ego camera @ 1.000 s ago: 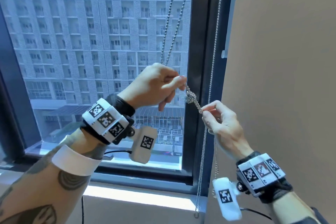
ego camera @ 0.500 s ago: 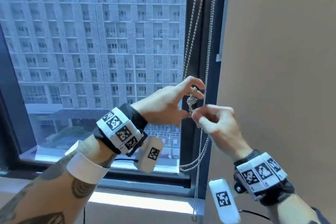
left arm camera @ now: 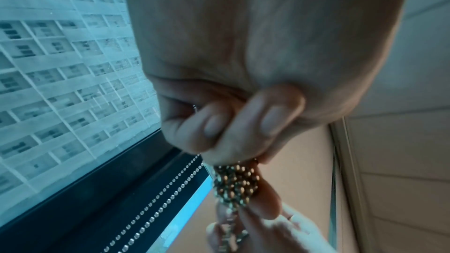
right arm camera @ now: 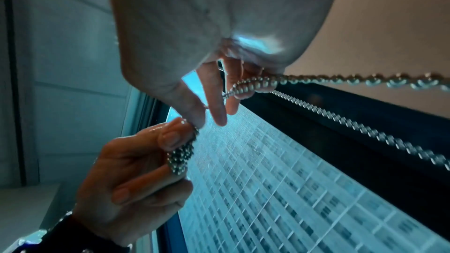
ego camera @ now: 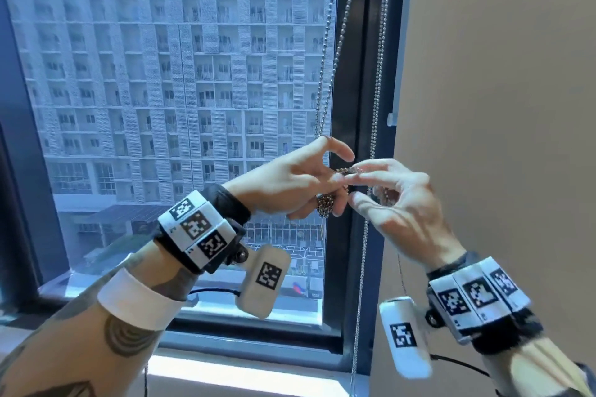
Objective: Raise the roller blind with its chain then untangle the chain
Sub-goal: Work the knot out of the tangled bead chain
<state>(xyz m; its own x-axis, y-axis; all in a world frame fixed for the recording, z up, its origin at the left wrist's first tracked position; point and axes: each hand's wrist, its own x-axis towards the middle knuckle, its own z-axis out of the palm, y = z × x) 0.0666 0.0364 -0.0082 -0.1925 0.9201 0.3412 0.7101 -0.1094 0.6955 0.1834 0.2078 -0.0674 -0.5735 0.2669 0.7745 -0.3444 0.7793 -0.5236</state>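
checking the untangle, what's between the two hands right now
In the head view only a short run of bead chain spans the gap between left hand and right hand. The knot sits bunched in the left fingers.

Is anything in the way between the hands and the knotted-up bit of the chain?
Nothing visible is. The left hand already pinches the clump of tangled chain, and the right hand pinches chain right beside it, in front of the window frame.
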